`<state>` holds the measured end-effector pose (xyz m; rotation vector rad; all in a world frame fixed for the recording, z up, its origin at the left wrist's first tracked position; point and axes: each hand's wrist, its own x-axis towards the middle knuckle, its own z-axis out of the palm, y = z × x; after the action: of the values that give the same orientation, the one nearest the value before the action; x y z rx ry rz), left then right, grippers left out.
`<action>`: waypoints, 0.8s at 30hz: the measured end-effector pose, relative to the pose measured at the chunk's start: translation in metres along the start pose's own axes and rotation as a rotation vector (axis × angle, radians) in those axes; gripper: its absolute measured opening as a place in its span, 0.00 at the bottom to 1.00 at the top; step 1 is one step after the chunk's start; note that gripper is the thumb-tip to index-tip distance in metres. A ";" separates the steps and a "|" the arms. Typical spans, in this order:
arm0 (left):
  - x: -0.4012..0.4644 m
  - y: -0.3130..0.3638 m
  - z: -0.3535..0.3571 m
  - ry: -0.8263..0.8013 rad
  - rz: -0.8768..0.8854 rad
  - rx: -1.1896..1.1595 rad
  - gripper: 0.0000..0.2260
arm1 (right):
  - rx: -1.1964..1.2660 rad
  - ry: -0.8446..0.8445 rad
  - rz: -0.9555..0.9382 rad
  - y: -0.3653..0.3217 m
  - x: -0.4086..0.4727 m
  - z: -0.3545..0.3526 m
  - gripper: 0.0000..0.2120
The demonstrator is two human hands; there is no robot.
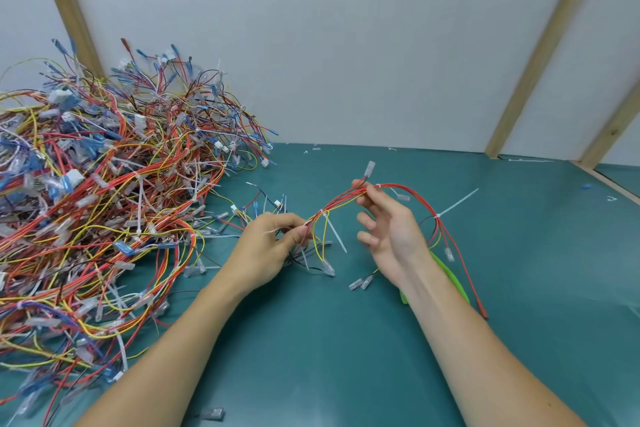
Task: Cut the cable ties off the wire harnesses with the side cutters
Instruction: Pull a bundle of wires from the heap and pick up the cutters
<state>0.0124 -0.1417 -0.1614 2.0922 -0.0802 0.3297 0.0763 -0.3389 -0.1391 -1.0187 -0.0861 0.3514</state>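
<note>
A red and yellow wire harness point(408, 192) stretches between both hands above the green mat. My left hand point(273, 243) pinches its left end, fingers closed on the wires. My right hand point(388, 229) holds it between thumb and forefinger near the top, the other fingers spread. White cable ties sit on the harness: one point(332, 229) between the hands, one point(457, 203) sticking out to the right. The side cutters' green handles point(450, 274) lie on the mat, partly hidden under my right wrist.
A big tangled pile of wire harnesses point(104, 201) fills the left side of the green mat point(311, 340). Loose terminals point(358, 284) and cut tie bits lie around. A white wall with wooden battens point(540, 48) closes the back and right.
</note>
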 end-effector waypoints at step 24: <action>-0.007 0.026 0.010 0.291 0.072 0.511 0.03 | -0.575 0.279 -0.397 0.024 -0.012 0.018 0.12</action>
<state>0.0029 -0.1646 -0.1464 2.5199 0.1154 0.7587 0.0552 -0.3172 -0.1486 -1.5742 -0.1392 -0.1966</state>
